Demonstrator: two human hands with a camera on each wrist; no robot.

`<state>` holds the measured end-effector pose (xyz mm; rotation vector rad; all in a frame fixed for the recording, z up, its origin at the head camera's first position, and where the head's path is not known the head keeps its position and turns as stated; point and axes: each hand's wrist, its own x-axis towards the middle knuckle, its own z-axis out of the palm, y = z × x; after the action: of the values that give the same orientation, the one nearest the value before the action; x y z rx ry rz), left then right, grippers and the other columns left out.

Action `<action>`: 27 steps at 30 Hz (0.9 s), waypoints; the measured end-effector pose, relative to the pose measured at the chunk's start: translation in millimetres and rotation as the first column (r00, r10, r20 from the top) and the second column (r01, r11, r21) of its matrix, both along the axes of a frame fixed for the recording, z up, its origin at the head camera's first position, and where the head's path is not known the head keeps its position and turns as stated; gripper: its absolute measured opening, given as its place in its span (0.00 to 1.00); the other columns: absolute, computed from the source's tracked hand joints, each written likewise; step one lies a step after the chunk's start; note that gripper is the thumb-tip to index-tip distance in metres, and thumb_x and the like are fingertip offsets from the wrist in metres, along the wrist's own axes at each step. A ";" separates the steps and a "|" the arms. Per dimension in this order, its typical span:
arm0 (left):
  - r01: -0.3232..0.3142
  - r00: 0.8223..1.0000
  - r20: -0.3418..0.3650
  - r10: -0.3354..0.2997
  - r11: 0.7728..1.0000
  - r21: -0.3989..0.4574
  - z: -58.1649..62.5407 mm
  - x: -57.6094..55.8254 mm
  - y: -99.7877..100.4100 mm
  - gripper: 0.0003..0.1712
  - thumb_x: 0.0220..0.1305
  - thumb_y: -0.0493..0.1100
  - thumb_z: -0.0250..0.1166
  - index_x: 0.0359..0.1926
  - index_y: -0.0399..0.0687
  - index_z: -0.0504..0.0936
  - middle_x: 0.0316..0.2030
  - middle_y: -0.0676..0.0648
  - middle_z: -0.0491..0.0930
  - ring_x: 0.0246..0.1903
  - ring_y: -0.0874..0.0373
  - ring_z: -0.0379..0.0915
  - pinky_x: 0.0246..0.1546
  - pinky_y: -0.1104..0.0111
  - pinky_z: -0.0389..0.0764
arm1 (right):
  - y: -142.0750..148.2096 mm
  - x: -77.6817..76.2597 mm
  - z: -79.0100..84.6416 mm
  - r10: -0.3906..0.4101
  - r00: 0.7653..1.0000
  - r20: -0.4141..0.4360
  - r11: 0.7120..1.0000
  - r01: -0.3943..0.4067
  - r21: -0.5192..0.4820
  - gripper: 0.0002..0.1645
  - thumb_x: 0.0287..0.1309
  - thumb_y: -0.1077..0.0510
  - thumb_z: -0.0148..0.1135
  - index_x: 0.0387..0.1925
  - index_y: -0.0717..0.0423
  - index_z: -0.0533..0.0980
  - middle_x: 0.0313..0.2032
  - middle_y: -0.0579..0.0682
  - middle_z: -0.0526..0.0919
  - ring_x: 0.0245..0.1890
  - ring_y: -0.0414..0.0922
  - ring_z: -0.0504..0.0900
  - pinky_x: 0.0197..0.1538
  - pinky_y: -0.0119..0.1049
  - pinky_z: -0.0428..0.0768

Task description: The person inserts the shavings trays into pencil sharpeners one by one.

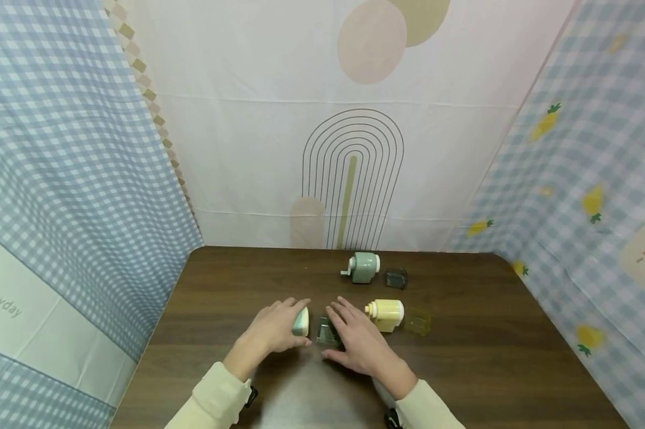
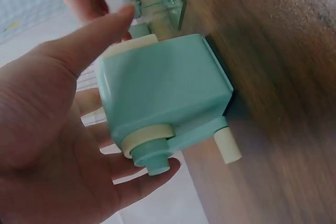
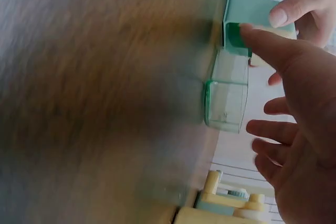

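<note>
A teal crank pencil sharpener (image 2: 163, 82) stands on the table by my left hand (image 1: 274, 326). Thumb and fingers are spread around it without closing; whether they touch it I cannot tell. Its crank faces the camera in the left wrist view. The right wrist view shows an open slot in its side. Beside it lies a clear greenish drawer (image 3: 226, 103), between the two hands. My right hand (image 1: 360, 342) hovers at that drawer's right side, fingers extended and apart, holding nothing. It partly hides the drawer in the head view.
Right of my right hand stands a yellow crank sharpener (image 1: 388, 313), with a clear yellow drawer (image 1: 418, 322) beside it. Farther back are a grey-green sharpener (image 1: 364, 268) and a dark clear drawer (image 1: 396, 278). A cloth backdrop (image 1: 247, 179) hangs behind the wooden table (image 1: 488, 345).
</note>
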<state>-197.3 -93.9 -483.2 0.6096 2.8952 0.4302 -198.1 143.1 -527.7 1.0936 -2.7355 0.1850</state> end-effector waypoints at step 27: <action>0.023 1.000 -0.015 -0.022 0.999 0.037 -18.6 -7.0 2.2 0.42 0.56 0.46 0.79 0.68 0.52 0.68 0.63 0.42 0.73 0.49 0.39 0.75 0.50 0.48 0.81 | -6.1 3.8 -7.7 -0.054 0.975 0.214 0.996 0.067 -0.058 0.39 0.63 0.55 0.70 0.72 0.59 0.67 0.53 0.61 0.76 0.52 0.54 0.77 0.56 0.53 0.80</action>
<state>-204.3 -91.7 -501.8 0.6532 2.8971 0.4798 -194.3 137.0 -535.5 1.0259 -2.9216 0.4008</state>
